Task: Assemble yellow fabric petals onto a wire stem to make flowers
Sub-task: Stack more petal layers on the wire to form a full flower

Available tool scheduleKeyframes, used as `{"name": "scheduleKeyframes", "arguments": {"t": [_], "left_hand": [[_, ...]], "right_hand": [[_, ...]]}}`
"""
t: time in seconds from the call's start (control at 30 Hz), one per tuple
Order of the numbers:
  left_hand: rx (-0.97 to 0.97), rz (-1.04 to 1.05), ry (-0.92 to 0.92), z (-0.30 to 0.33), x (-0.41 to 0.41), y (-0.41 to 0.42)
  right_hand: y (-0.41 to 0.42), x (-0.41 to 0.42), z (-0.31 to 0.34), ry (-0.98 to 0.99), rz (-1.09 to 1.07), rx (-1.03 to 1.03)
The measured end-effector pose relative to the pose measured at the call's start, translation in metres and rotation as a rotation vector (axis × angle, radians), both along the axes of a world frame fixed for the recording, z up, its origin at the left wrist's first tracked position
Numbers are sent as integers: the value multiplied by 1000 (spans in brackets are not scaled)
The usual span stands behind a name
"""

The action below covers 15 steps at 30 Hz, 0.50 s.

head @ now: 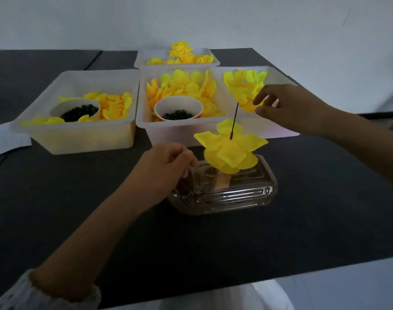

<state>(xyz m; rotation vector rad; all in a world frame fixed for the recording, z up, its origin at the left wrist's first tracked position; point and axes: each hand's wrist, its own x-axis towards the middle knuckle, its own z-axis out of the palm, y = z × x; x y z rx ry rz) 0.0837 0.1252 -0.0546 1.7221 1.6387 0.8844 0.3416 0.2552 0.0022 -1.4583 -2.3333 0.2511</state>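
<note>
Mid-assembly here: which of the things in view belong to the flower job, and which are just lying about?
Job:
wire stem
half-built flower
clear holder, gripped by left hand
right petal bin, right hand reaching over it
middle petal bin
left petal bin
cups of green beads

Lying about:
white paper

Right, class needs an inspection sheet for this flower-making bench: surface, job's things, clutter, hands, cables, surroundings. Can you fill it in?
Surface: dark grey table top.
Job's things: yellow fabric petals threaded on a thin upright wire stem, standing over a clear ribbed plastic box; four white plastic tubs of loose petals; two paper cups of dark green beads.
Clutter: white sheet at the table's left edge.
Hands: left hand grips the clear box's near end; right hand reaches over the right tub, fingers loose.
Cables: nothing seen.
Surroundings: plain pale wall.
</note>
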Motion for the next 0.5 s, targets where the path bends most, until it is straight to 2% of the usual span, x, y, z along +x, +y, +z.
{"name": "scheduleKeyframes", "arguments": {"t": [0.27,0.5], "left_hand": [[76,97,-163,7,1,17],[92,74,-195,7,12,27]], "right_hand": [[39,12,4,-64,-103,152],[95,-10,-11,-368,-126,37]]}}
